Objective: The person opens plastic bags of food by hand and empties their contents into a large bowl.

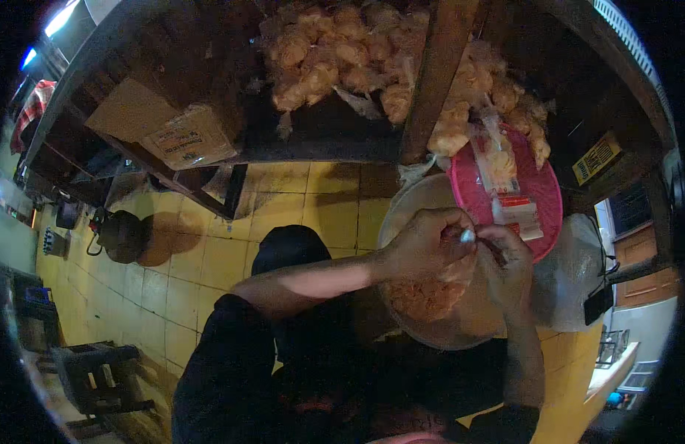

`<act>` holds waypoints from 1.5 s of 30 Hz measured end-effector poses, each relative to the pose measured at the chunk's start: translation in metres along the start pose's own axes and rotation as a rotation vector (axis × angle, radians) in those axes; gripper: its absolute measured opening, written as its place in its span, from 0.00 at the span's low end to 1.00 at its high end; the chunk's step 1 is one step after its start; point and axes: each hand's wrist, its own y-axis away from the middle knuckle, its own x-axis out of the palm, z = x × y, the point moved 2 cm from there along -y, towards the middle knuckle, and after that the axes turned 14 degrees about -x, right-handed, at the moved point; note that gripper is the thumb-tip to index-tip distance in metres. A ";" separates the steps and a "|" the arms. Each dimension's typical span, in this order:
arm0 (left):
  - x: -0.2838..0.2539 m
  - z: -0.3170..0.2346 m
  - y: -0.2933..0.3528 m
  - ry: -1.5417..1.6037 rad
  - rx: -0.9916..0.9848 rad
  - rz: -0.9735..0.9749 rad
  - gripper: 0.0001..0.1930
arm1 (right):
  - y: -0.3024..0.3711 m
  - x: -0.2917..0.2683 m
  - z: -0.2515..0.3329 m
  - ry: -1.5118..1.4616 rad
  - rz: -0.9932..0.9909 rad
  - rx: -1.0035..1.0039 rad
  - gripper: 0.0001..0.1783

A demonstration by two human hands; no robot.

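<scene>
My left hand (430,240) and my right hand (508,260) meet over a large round tub (472,325). The fingers of both are closed in a pinch, close together. A small pale, shiny thing (467,235) shows at the left hand's fingertips; its kind is too small to tell. What the right fingers hold is hidden. Orange-brown loose food (425,297) lies in the tub below my hands. Beyond the right hand is a round pink tray (548,211), with a clear plastic packet (498,164) and a stack of red-and-white cards (521,216) on it.
Several clear bags of pale snacks (328,55) fill the dark wooden table (320,146), with a post (439,81) between them. A cardboard box (146,115) sits at its left. A translucent sack (575,274) stands right of the tub; a dark stool (106,377) is at lower left.
</scene>
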 end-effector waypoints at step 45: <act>-0.007 -0.015 -0.009 -0.790 0.153 -0.130 0.10 | -0.007 -0.006 -0.003 0.081 0.294 0.140 0.24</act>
